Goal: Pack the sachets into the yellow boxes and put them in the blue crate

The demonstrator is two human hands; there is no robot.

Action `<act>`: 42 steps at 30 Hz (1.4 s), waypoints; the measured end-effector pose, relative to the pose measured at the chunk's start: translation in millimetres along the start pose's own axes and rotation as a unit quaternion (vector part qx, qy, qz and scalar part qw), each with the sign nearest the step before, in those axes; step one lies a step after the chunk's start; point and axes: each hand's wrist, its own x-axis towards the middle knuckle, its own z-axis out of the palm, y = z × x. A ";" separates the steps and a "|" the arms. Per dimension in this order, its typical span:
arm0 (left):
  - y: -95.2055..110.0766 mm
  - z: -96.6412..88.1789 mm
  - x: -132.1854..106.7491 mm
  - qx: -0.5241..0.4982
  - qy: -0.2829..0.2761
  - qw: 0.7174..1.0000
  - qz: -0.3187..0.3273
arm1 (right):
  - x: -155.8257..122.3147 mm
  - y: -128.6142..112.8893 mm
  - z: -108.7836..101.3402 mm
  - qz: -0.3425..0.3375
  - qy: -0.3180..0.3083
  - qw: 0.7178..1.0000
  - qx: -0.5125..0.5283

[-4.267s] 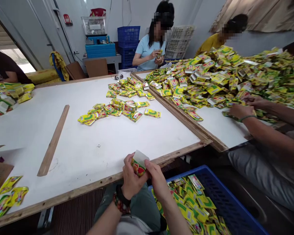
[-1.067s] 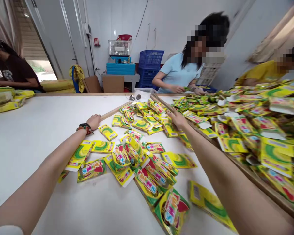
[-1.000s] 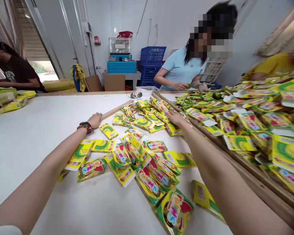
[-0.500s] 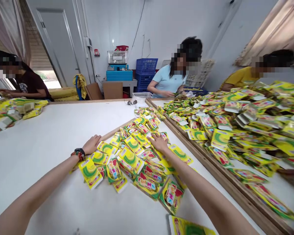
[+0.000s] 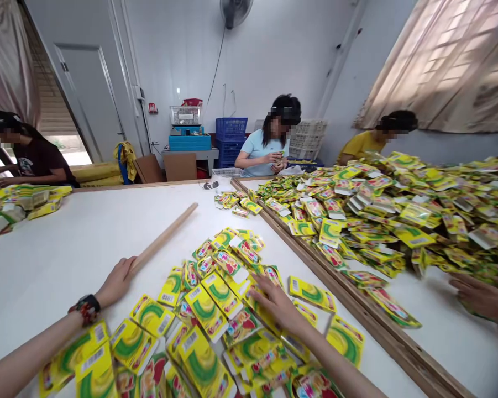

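My left hand (image 5: 116,283), with a watch and beaded bracelet at the wrist, is closed around the near end of a wooden stick (image 5: 166,237). The stick slants away across the white tabletop, to the left of a loose heap of flat yellow-green cartons (image 5: 207,309). Several cartons lie close by my left wrist and forearm. My right hand (image 5: 276,304) lies palm down on the right side of the heap, fingers stretched out over the cartons. Some cartons under that palm are hidden.
A wooden divider rail (image 5: 315,271) runs along the right, with a big carton pile (image 5: 377,215) beyond it. A co-worker's hands (image 5: 485,296) are at the right edge. More cartons (image 5: 29,204) lie far left. Co-workers sit around the table; blue crates (image 5: 231,130) stand behind.
Both hands have come closer to me, and the cartons have slid nearer along with them. The stick shows clearly now, and a small group of cartons stays behind at the far end.
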 end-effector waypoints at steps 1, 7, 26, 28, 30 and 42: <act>3.2 1.0 22.6 0.027 0.003 0.999 -0.021 | -2.9 2.9 -1.3 0.000 0.019 1.000 0.004; 44.5 34.4 172.4 0.087 0.014 0.995 -0.044 | -7.2 50.0 -3.1 0.016 0.145 0.989 -0.035; 58.9 36.9 157.1 0.078 -0.064 0.989 0.109 | -19.7 65.1 -11.4 -0.029 0.180 0.981 -0.069; 45.5 30.5 121.1 0.031 -0.065 0.987 0.142 | -19.5 61.7 -12.5 -0.031 0.182 0.981 -0.060; 32.5 26.6 96.4 -0.018 -0.053 0.986 0.157 | -20.0 57.8 -14.8 -0.025 0.182 0.982 -0.053; 129.8 59.9 257.7 0.081 0.051 0.995 0.034 | -29.5 45.1 -24.6 -0.025 0.183 0.980 -0.068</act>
